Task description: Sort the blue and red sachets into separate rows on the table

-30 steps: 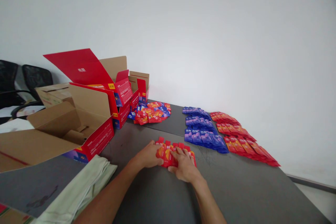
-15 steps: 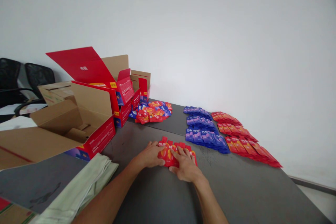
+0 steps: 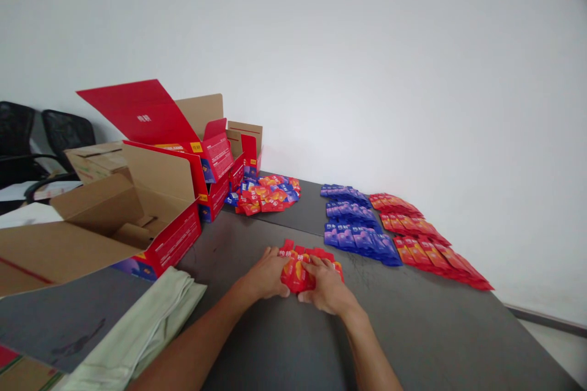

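I see both hands pressed in from either side on a small bunch of red and orange foil sachets (image 3: 303, 269) lying on the dark grey tabletop (image 3: 413, 330), near its middle. The left hand (image 3: 268, 274) curls its fingers against the bunch's left edge; the right hand (image 3: 326, 287) lies over the right part, fingers half bent on top. Both hands are partly closed around the bunch, which rests on the table rather than being lifted.

Beyond, to the right, lie rows of blue sachets (image 3: 355, 226) and just beside them rows of red sachets (image 3: 424, 241). Further back sits a loose mixed heap of red and blue sachets (image 3: 268, 192), touching the open red printed cardboard boxes (image 3: 192, 159). A folded pale green cloth (image 3: 147, 324) lies beside my left forearm.
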A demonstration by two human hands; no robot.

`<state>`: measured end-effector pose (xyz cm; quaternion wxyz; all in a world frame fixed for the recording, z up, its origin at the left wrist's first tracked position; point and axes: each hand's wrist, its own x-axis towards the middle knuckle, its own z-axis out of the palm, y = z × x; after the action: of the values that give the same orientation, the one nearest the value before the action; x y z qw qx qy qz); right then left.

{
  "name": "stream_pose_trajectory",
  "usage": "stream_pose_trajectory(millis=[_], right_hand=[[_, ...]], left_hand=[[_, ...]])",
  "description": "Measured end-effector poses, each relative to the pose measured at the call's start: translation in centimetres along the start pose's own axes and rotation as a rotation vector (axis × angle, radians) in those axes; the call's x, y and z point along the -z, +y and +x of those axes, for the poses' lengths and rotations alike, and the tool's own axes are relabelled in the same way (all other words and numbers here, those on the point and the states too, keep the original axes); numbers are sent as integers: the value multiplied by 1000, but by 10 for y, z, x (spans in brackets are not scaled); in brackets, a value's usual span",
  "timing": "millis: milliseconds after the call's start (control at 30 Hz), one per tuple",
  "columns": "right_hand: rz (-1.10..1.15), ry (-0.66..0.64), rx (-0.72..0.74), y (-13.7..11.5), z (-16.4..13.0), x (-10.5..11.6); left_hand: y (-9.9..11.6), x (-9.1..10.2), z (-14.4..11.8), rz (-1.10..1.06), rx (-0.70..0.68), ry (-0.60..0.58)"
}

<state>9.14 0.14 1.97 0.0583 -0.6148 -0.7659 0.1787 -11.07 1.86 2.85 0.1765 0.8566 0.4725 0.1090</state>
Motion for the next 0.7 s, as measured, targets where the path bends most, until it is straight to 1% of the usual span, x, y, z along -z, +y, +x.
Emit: stream_pose_trajectory(millis=[133, 233, 367, 467, 567, 600, 667, 700], right_hand=[[19, 22, 19, 2, -1, 2], [41, 54, 42, 0, -2, 5], [47, 179, 37, -11, 3, 8], [89, 263, 83, -24, 17, 9], [109, 310, 161, -39, 41, 10], [103, 341, 167, -44, 52, 10], [86, 339, 201, -56, 74, 8], [78, 329, 215, -62, 86, 6]], left_hand=[[5, -2, 1, 8, -41, -5], [6, -2, -1, -5, -40, -16], [5, -4, -3, -12, 81, -3], [1, -1, 1, -43, 156, 82], [-8, 7, 12, -59, 231, 217], [-12, 9, 17, -57, 267, 241], [-23, 13, 28, -38, 326, 316], [-29, 14, 32, -20, 330, 353]])
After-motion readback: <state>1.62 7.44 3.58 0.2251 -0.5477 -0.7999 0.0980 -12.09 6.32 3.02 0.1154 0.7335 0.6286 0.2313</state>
